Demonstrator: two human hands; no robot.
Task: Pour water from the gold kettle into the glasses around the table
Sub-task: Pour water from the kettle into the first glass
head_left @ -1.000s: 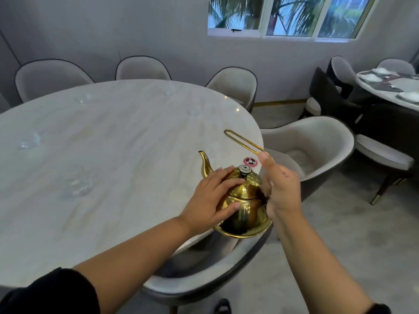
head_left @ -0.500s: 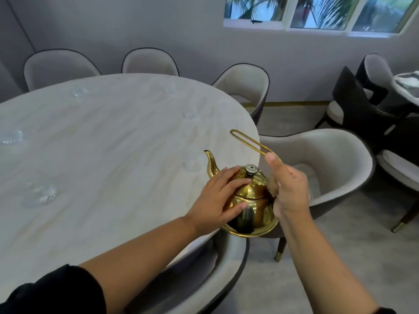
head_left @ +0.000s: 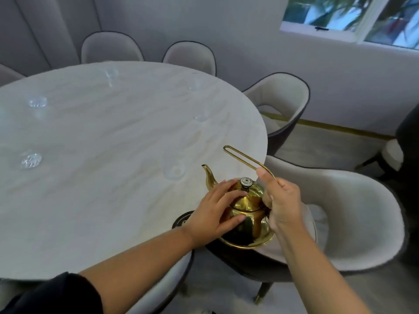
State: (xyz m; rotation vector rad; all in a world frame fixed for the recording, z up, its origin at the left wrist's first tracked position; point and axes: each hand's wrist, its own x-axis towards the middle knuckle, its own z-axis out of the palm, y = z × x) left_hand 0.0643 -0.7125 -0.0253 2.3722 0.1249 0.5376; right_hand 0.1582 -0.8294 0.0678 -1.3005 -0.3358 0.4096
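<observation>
The gold kettle [head_left: 248, 219] hangs in the air just past the near right edge of the round marble table [head_left: 102, 182], spout pointing up and left. My right hand [head_left: 282, 206] grips its thin wire handle, thumb laid along the wire. My left hand [head_left: 215, 215] rests flat on the kettle's lid and left side, fingers straight. Several clear glasses stand around the table: the nearest glass [head_left: 174, 169] just left of the spout, another glass [head_left: 201, 115] farther back, and a glass [head_left: 30, 160] at the left.
Pale padded chairs ring the table: one chair [head_left: 353, 214] right under the kettle's right side, another chair [head_left: 283, 103] behind it, more along the far wall. A dark round disc [head_left: 181, 220] lies at the table edge by my left wrist. A window is at the upper right.
My view has swung to the right around the table, so more glasses and the right-hand chairs show. Both hands keep the same hold on the kettle, which stays roughly level.
</observation>
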